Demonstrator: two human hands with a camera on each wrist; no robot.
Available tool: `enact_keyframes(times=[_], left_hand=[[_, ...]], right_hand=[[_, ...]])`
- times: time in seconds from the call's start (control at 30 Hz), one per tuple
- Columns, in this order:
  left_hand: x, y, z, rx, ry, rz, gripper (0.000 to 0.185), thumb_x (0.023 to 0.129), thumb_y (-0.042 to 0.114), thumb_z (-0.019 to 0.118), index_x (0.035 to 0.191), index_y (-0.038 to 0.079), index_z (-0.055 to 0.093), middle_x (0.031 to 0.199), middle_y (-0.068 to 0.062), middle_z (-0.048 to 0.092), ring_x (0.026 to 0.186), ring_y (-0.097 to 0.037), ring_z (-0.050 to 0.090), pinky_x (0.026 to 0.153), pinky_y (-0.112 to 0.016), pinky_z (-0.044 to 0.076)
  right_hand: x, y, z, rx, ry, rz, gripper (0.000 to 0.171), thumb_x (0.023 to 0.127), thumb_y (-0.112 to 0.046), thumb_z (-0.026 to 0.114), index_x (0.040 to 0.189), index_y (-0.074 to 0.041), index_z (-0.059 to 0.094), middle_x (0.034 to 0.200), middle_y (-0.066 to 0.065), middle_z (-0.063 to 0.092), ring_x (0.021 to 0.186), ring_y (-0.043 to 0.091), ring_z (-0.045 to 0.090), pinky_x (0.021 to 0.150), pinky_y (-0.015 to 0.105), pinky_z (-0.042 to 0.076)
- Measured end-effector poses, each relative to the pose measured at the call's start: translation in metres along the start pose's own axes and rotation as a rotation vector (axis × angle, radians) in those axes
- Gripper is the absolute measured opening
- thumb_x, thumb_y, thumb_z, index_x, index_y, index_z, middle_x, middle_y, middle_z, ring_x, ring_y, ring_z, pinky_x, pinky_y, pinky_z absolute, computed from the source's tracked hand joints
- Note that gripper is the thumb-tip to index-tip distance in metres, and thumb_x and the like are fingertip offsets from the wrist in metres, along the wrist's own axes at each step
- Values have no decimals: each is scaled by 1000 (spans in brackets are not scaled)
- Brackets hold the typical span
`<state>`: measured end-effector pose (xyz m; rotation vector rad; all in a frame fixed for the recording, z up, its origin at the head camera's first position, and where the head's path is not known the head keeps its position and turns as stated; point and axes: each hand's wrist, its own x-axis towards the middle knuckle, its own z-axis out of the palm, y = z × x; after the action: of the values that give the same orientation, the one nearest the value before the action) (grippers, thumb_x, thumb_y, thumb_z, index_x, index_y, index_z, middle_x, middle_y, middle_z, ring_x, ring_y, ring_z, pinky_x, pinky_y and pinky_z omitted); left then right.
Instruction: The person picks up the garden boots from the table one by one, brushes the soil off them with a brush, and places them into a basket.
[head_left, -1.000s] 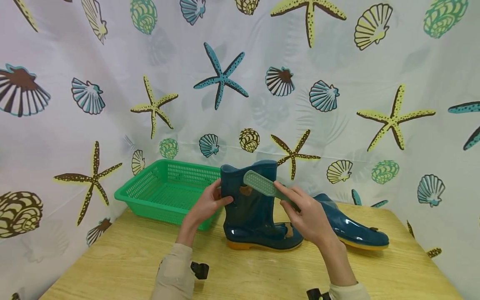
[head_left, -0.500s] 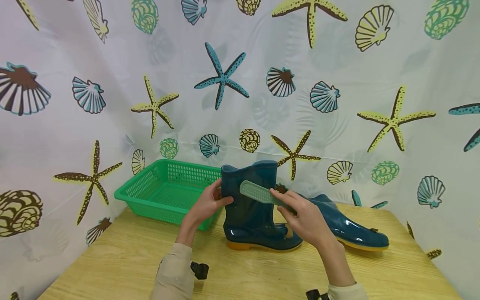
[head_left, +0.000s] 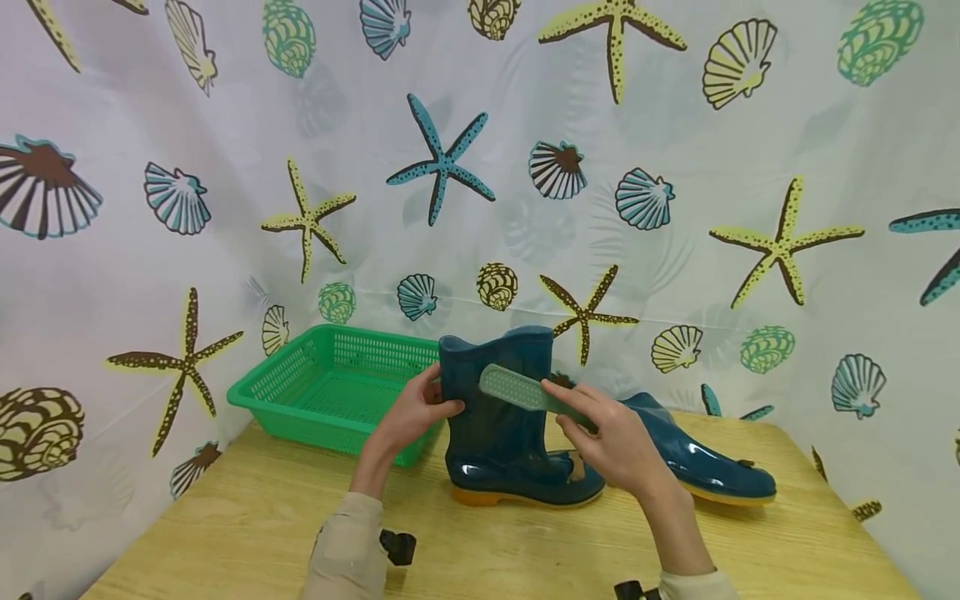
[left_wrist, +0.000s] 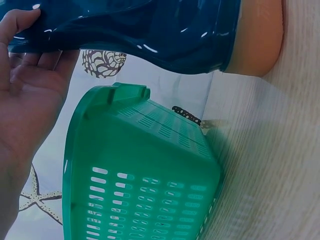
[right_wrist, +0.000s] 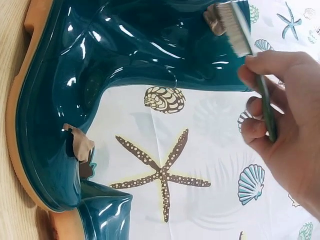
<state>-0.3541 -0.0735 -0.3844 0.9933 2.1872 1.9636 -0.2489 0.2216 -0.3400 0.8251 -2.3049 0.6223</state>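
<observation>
A dark blue rubber boot [head_left: 495, 442] with a tan sole stands upright on the wooden table, toe to the right. My left hand [head_left: 411, 410] grips the back of its shaft, thumb on the near side and fingers behind. In my right hand [head_left: 621, 442] is the handle of a green scrubbing brush [head_left: 517, 388], held across the front of the shaft. From the right wrist view, its pale bristles [right_wrist: 235, 30] face the boot, at or close beside a brown patch [right_wrist: 214, 20]. Another brown patch [right_wrist: 80, 144] sits on the toe.
To the right, a second blue boot [head_left: 705, 462] lies behind my right hand. At the back left stands a green perforated plastic basket [head_left: 315, 433], close behind my left hand. A curtain [head_left: 360, 250] printed with starfish and shells hangs behind the table [head_left: 495, 558].
The brush has moved down the shaft and slightly left with my right hand, tilting flatter, mostly in the first half second. My left hand and the boot keep their places.
</observation>
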Motion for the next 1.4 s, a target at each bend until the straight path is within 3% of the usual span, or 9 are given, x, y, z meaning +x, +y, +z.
enact_keyframes(times=[0.2, 0.37, 0.63, 0.9, 1.0, 1.23, 1.4], left_hand=[[1, 0, 2, -30, -8, 40, 57, 93, 4, 65, 146, 9, 44, 116, -13, 66, 97, -14, 67, 85, -33, 56], [0, 0, 1, -35, -10, 60, 56, 92, 1, 65, 144, 8, 46, 112, -6, 67, 95, -13, 67, 83, -31, 56], [-3, 0, -2, -17, 3, 16, 55, 92, 9, 69, 143, 11, 50, 115, -11, 68, 97, -15, 68, 86, -34, 56], [-3, 1, -2, 4, 14, 5, 45, 92, 11, 71, 135, 8, 57, 108, -3, 70, 95, -15, 68, 86, -35, 55], [-3, 1, -2, 4, 14, 5, 44, 92, 11, 71, 135, 8, 58, 107, -2, 70, 95, -15, 68, 86, -35, 55], [-3, 1, -2, -13, -3, 15, 44, 92, 9, 70, 134, 4, 57, 103, 2, 69, 93, -13, 68, 84, -34, 56], [-4, 1, -3, -16, -7, 16, 43, 92, 8, 70, 133, 2, 57, 101, 4, 69, 92, -12, 68, 83, -32, 56]], right_hand=[[2, 1, 4, -18, 114, -59, 52, 90, -2, 70, 139, -16, 59, 88, -5, 56, 63, -1, 36, 54, 19, 36], [3, 0, 8, -42, 76, -82, 50, 91, -6, 71, 139, -15, 60, 90, -6, 57, 62, -2, 34, 55, 18, 36], [3, -1, 8, -26, 5, -42, 48, 92, -8, 71, 138, -17, 61, 95, -6, 61, 61, -3, 36, 56, 19, 38], [1, 0, 3, 20, -45, -31, 48, 92, -8, 70, 138, -19, 61, 98, -6, 61, 60, -3, 38, 57, 20, 39], [1, 1, 2, 11, -22, -50, 48, 91, -7, 71, 137, -18, 62, 95, -7, 60, 61, -4, 37, 57, 19, 39], [2, 2, 2, -10, 116, -67, 51, 89, -3, 71, 138, -15, 61, 91, -4, 59, 61, -2, 37, 53, 19, 37], [2, 2, 3, -47, 103, -44, 49, 90, -5, 71, 137, -16, 62, 89, -4, 58, 61, -2, 36, 53, 19, 36]])
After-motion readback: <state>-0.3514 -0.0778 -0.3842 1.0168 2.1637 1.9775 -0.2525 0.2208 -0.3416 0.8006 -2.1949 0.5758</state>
